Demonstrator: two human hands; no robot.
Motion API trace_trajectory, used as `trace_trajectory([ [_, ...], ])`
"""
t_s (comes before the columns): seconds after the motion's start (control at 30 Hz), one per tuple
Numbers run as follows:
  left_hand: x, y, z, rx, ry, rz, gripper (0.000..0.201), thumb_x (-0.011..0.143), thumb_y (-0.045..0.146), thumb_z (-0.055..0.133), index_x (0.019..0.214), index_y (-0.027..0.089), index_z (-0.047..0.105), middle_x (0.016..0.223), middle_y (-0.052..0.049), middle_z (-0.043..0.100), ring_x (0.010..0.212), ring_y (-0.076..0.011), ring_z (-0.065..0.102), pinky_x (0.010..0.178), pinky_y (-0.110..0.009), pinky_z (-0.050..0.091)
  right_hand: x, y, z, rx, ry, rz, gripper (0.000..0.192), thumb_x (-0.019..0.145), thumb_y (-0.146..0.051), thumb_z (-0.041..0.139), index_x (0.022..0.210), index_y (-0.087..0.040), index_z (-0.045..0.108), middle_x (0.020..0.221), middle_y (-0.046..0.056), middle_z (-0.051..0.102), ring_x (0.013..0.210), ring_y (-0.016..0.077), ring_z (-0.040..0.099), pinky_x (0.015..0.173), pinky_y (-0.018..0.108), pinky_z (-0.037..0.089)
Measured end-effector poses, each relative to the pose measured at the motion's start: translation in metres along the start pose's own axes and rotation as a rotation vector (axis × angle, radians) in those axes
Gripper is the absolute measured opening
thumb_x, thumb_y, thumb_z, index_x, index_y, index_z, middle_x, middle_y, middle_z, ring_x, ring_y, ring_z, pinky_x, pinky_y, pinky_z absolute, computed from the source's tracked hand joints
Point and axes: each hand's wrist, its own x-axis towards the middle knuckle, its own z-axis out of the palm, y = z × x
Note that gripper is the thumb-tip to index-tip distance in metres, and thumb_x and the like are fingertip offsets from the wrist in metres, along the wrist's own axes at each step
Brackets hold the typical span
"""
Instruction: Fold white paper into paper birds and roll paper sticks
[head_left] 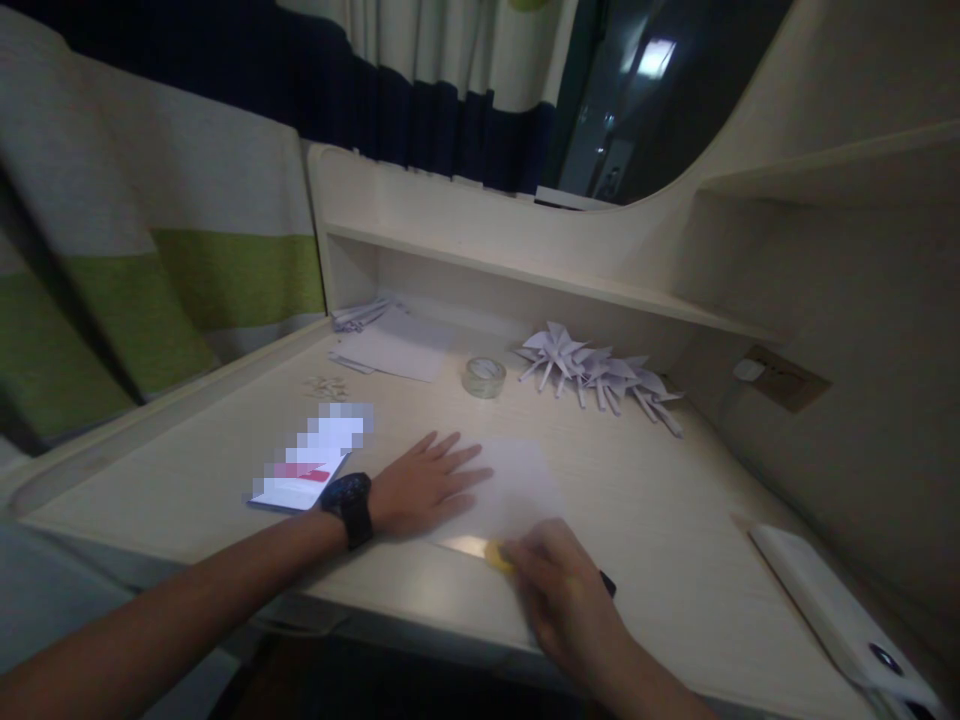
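Observation:
My left hand [431,485], with a black watch on the wrist, lies flat with spread fingers on the left side of a white sheet of paper [521,475]. At the sheet's near edge, my right hand [555,580] is closed around what looks like a yellow utility knife [498,557]. A shiny strip, perhaps its blade, points left along that edge. Most of the tool is hidden by my fingers; a black end shows on the hand's right side.
A lit phone [319,465] lies left of my left hand. Further back are a tape roll [484,378], several folded paper pinwheels [592,370], stacked paper sheets [405,342] and small scattered bits [326,387]. A white device [832,600] stands at the right.

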Motion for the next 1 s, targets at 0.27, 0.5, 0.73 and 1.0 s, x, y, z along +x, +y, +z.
trace_trajectory([
  [0.27, 0.001, -0.003, 0.003, 0.012, -0.004, 0.006, 0.05, 0.096, 0.054, 0.023, 0.144, 0.04, 0.027, 0.154, 0.001, 0.023, 0.141, -0.0316, 0.016, 0.11, -0.055, 0.01, 0.006, -0.009, -0.002, 0.032, -0.025, -0.015, 0.025, 0.088, -0.015, 0.049, 0.107, -0.023, 0.063, 0.088, 0.008, 0.054, 0.084, 0.0226, 0.05, 0.068, 0.036, 0.045],
  [0.5, 0.001, -0.003, 0.004, 0.021, -0.009, 0.008, 0.05, 0.096, 0.054, 0.024, 0.144, 0.039, 0.027, 0.154, 0.0, 0.024, 0.14, -0.0315, 0.016, 0.109, -0.054, 0.01, 0.008, -0.015, -0.001, 0.039, -0.054, -0.027, 0.023, 0.087, -0.016, 0.05, 0.105, -0.021, 0.064, 0.087, 0.008, 0.055, 0.082, 0.0215, 0.049, 0.067, 0.034, 0.043],
  [0.73, 0.0, -0.001, 0.001, -0.025, 0.009, -0.033, 0.05, 0.095, 0.056, 0.026, 0.142, 0.039, 0.031, 0.153, 0.0, 0.026, 0.14, -0.0296, 0.02, 0.11, -0.051, 0.012, 0.001, -0.003, -0.017, 0.063, -0.134, -0.061, 0.026, 0.086, -0.01, 0.047, 0.103, -0.02, 0.065, 0.09, 0.009, 0.057, 0.083, 0.0197, 0.052, 0.067, 0.03, 0.044],
  [1.0, 0.006, -0.001, 0.003, -0.054, 0.019, -0.117, 0.05, 0.095, 0.057, 0.026, 0.14, 0.037, 0.038, 0.152, -0.004, 0.028, 0.139, -0.0302, 0.023, 0.11, -0.051, 0.015, -0.036, 0.073, -0.052, -0.05, -0.073, 0.014, 0.033, 0.09, -0.015, 0.046, 0.117, -0.023, 0.063, 0.103, 0.012, 0.057, 0.093, 0.021, 0.056, 0.076, 0.033, 0.049],
])
